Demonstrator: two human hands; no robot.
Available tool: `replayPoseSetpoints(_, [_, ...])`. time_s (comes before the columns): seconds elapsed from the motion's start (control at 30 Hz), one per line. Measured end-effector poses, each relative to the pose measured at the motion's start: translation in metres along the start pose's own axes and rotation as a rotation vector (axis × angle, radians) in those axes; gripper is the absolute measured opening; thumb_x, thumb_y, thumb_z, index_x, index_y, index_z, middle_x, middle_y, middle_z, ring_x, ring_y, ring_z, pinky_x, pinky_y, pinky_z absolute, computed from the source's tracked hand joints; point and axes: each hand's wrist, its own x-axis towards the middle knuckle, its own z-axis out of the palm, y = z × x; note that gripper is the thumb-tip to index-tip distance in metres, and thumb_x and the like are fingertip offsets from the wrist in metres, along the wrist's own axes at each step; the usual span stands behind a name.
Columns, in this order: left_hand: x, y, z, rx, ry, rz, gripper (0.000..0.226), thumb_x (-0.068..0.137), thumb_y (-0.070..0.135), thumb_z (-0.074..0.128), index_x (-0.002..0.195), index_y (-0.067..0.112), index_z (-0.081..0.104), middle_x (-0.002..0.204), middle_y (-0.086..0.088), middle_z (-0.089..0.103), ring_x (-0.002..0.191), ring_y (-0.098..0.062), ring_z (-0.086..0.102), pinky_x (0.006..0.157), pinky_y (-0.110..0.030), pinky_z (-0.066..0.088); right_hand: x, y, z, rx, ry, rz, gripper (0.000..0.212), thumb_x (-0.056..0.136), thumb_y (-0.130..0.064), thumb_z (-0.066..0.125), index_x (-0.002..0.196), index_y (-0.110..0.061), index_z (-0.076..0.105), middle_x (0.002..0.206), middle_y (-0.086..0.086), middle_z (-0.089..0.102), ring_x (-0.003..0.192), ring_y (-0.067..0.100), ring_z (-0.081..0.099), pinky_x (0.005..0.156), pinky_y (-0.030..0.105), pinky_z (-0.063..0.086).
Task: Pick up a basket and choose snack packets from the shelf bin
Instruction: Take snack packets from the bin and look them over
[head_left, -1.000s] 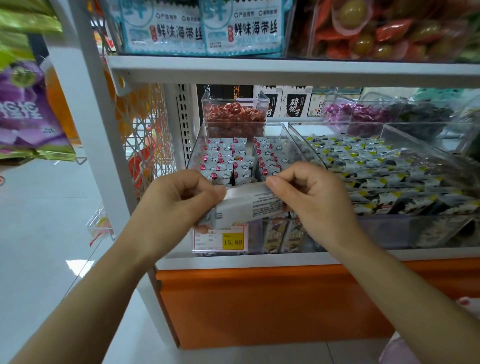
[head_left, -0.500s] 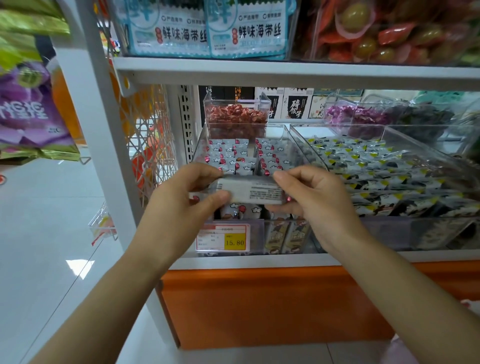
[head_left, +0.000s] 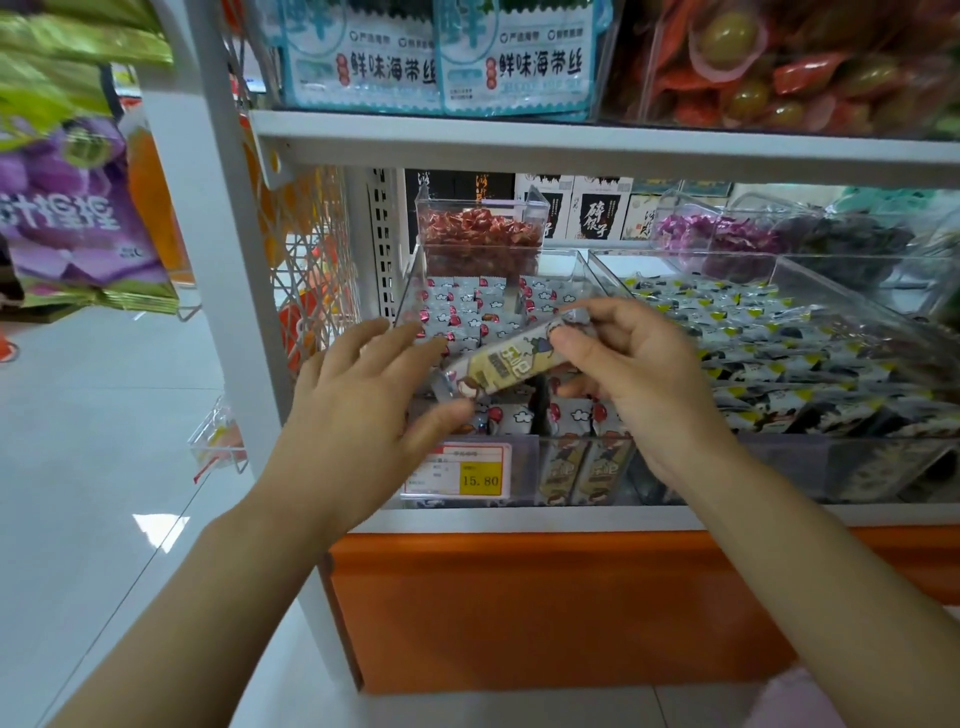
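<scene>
— Fingers (head_left: 613, 317) of the right hand (head_left: 639, 374) pinch the upper end of a long cream-and-yellow printed snack packet (head_left: 504, 366), tilted above the clear plastic shelf bin (head_left: 410, 291).
— And the left hand (head_left: 353, 410)?
— Fingers spread straight, gripping nothing. Its thumb lies just beneath the packet's lower end; touching or not, I can't tell.
— The bin?
— Holds small red-and-white packets (head_left: 462, 317).
</scene>
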Motion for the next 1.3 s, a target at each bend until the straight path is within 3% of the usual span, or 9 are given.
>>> replayPoseSetpoints(0.1, [-0.004,-0.009,0.008,0.135,-0.167,0.021,0.095,0.066,0.080,-0.004,0.147,0.035,0.016,0.157,0.006,-0.010,0.144,-0.017,-0.013,0.115,-0.048,-0.001,0.002,0.000,0.006,-0.224,-0.046,-0.065,0.019,0.087,-0.015,0.063,0.105,-0.018,0.059,0.095,-0.005,0.064,0.085,0.009,0.065,0.065,0.023,0.056])
replayPoseSetpoints(0.17, [-0.005,-0.013,0.012,0.171,-0.197,0.030,0.099,0.064,0.081,-0.009,0.149,0.034,0.010,0.155,0.005,-0.021,0.143,-0.017,-0.019,0.116,-0.049,-0.003,0.004,-0.003,0.010,-0.368,-0.074,-0.134,0.020,0.087,-0.019,0.063,0.107,-0.019,0.059,0.095,-0.010,0.061,0.087,0.008,0.061,0.073,0.023,0.053])
replayPoseSetpoints(0.33, [-0.004,-0.015,0.016,0.178,-0.205,0.039,0.102,0.065,0.087,-0.002,0.149,0.029,0.006,0.155,0.002,-0.023,0.140,-0.014,-0.025,0.113,-0.044,-0.009,0.007,-0.012,0.020,-0.639,-0.122,-0.277,0.030,0.086,-0.025,0.064,0.115,-0.017,0.061,0.096,-0.015,0.046,0.084,-0.012,0.043,0.076,-0.005,0.028])
replayPoseSetpoints(0.67, [-0.004,-0.014,0.015,0.072,-0.190,0.028,0.099,0.067,0.081,0.018,0.149,0.027,0.001,0.155,0.006,-0.023,0.138,-0.008,-0.027,0.108,-0.035,-0.010,0.008,-0.013,0.026,-0.714,-0.136,-0.328,0.035,0.080,-0.029,0.071,0.111,-0.013,0.063,0.097,-0.010,0.048,0.088,0.003,0.044,0.075,-0.002,0.030])
replayPoseSetpoints(0.87, [-0.004,-0.012,0.017,0.034,-0.172,0.032,0.095,0.074,0.076,0.033,0.149,0.026,0.002,0.155,0.006,-0.023,0.131,-0.003,-0.030,0.104,-0.032,-0.008,0.002,0.007,0.049,-0.819,-0.220,-0.333,0.029,0.078,-0.031,0.073,0.101,-0.015,0.065,0.094,-0.007,0.055,0.088,0.007,0.049,0.077,0.019,0.040])
replayPoseSetpoints(0.93, [-0.004,-0.013,0.017,0.024,-0.173,0.027,0.095,0.074,0.075,0.033,0.149,0.026,0.002,0.155,0.007,-0.022,0.132,-0.003,-0.029,0.106,-0.033,-0.006,0.003,0.013,0.052,-0.945,-0.278,-0.369,0.027,0.080,-0.038,0.068,0.100,-0.019,0.067,0.098,-0.007,0.063,0.095,0.011,0.046,0.081,0.031,0.033])
replayPoseSetpoints(1.07, [-0.005,-0.014,0.016,0.022,-0.183,0.027,0.097,0.072,0.076,0.030,0.149,0.027,-0.001,0.154,0.009,-0.026,0.130,0.000,-0.030,0.105,-0.032,-0.008,0.007,0.014,0.047,-1.031,-0.388,-0.445,0.022,0.092,-0.037,0.053,0.093,-0.028,0.072,0.084,-0.016,0.062,0.092,0.008,0.036,0.077,0.030,0.021])
replayPoseSetpoints(1.2, [-0.005,-0.014,0.016,0.006,-0.178,0.029,0.097,0.072,0.076,0.032,0.149,0.028,-0.001,0.154,0.009,-0.025,0.130,0.001,-0.029,0.103,-0.032,-0.010,0.025,0.008,0.034,-0.706,-0.165,-0.292,0.016,0.089,-0.021,0.058,0.097,-0.025,0.072,0.080,-0.025,0.053,0.091,0.004,0.036,0.075,0.025,0.026])
replayPoseSetpoints(1.3, [-0.005,-0.013,0.016,-0.002,-0.164,0.029,0.096,0.072,0.076,0.034,0.148,0.029,0.000,0.154,0.011,-0.024,0.134,0.000,-0.026,0.101,-0.033,-0.010,0.035,0.010,0.029,-0.829,-0.161,-0.282,0.015,0.086,-0.023,0.063,0.097,-0.026,0.072,0.091,-0.015,0.064,0.095,0.009,0.037,0.070,0.025,0.024])
